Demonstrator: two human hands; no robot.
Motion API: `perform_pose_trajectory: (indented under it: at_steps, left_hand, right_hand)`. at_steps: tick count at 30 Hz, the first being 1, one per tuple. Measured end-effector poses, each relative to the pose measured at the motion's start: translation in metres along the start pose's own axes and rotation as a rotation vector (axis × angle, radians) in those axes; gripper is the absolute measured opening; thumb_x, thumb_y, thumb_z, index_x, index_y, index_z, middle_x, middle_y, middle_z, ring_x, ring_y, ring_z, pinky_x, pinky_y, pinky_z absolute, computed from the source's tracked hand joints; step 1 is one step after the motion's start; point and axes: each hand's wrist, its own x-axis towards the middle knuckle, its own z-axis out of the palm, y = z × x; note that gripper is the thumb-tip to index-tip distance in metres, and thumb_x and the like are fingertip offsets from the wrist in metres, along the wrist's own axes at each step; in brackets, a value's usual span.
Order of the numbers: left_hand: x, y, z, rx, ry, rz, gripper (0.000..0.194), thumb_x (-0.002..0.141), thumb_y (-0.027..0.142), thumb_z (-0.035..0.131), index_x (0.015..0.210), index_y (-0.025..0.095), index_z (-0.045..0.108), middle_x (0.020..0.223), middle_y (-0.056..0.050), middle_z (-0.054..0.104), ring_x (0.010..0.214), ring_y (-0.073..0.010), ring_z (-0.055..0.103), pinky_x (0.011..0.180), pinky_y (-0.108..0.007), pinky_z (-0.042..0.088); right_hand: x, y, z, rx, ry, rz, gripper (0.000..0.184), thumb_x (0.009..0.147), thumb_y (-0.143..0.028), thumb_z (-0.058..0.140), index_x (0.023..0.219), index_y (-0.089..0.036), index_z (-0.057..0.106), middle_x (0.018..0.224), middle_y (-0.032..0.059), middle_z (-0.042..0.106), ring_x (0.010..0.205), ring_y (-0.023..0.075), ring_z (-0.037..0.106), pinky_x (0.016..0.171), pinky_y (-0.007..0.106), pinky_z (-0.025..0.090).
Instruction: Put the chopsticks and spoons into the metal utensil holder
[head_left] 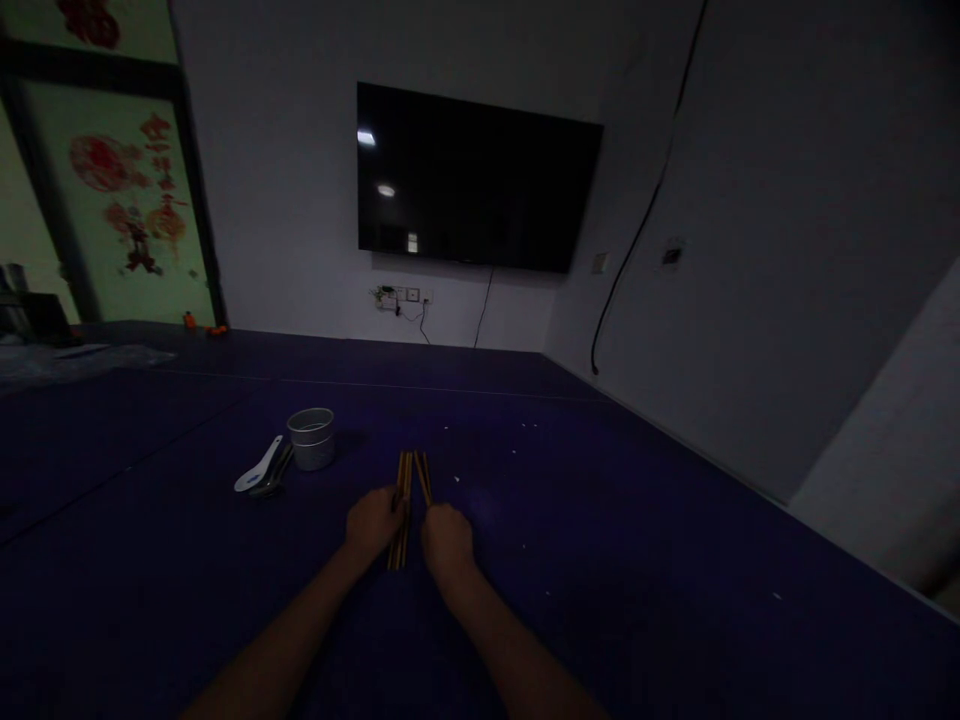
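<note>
Several chopsticks [398, 553] point away from me on the dark blue surface, and my left hand [373, 523] is closed around them near their middle. Beside it, my right hand [448, 542] grips a smaller set of chopsticks [423, 477], whose far ends spread apart in a narrow V. The two hands are close together with a slim gap between. To the left of my left hand stands a grey metal cup [312, 440], upright. A white spoon [259, 466] lies beside it, next to some dark spoons [274, 475].
Small white scraps [457, 479] are scattered on the blue surface [637, 560]. Clear plastic sheeting [97, 366] lies at the far left. A television [480, 180] hangs on the back wall, and a black cable [630, 250] runs down the right wall.
</note>
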Motion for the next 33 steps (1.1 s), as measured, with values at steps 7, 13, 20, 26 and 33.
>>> perform_pose_trajectory:
  at_steps: [7,13,20,26,33]
  left_hand:
    - [-0.001,-0.002,-0.001,-0.050,0.031,0.002,0.035,0.086,0.041,0.035,0.099,0.022,0.062,0.096,-0.007,0.067,0.089,-0.0200,0.062,0.062,-0.024,0.040]
    - [0.009,-0.004,0.006,-0.504,0.176,0.002,0.053,0.082,0.056,0.031,0.072,0.015,0.063,0.065,-0.005,0.062,0.062,-0.0147,0.057,0.052,-0.022,0.034]
    - [0.017,-0.005,0.009,-1.082,0.149,-0.056,0.056,0.061,0.071,0.047,0.055,0.016,0.050,0.043,0.007,0.037,0.041,-0.0067,0.032,0.042,-0.020,0.025]
    - [0.025,-0.027,0.002,-0.679,0.194,-0.056,0.047,0.075,0.053,0.042,0.050,0.015,0.051,0.046,0.002,0.045,0.046,-0.0092,0.041,0.045,-0.021,0.026]
    - [0.023,-0.030,0.001,-0.132,0.046,-0.099,0.038,0.081,0.045,0.039,0.068,0.018,0.063,0.071,-0.005,0.065,0.068,-0.0145,0.059,0.054,-0.021,0.034]
  right_hand:
    - [0.001,0.008,0.004,0.106,0.097,0.066,0.021,0.078,-0.010,0.046,0.082,-0.011,0.067,0.083,0.0154,0.068,0.076,0.0203,0.065,0.064,0.024,0.045]
    - [0.004,0.004,0.010,0.675,0.263,-0.131,0.020,0.076,-0.020,0.049,0.075,-0.016,0.068,0.061,0.0025,0.065,0.054,0.0112,0.057,0.050,0.018,0.038]
    - [0.004,-0.003,0.017,1.076,0.210,-0.295,0.030,0.082,-0.031,0.044,0.076,-0.015,0.068,0.065,0.0021,0.065,0.060,0.0140,0.057,0.055,0.022,0.043]
    - [0.001,0.002,0.009,0.694,0.292,-0.350,0.031,0.083,-0.015,0.038,0.091,-0.017,0.067,0.082,0.0057,0.065,0.078,0.0158,0.058,0.072,0.026,0.044]
    - [-0.001,0.002,0.013,0.349,0.159,-0.451,0.043,0.072,0.000,0.038,0.101,-0.018,0.064,0.104,0.0074,0.062,0.105,0.0177,0.052,0.090,0.028,0.037]
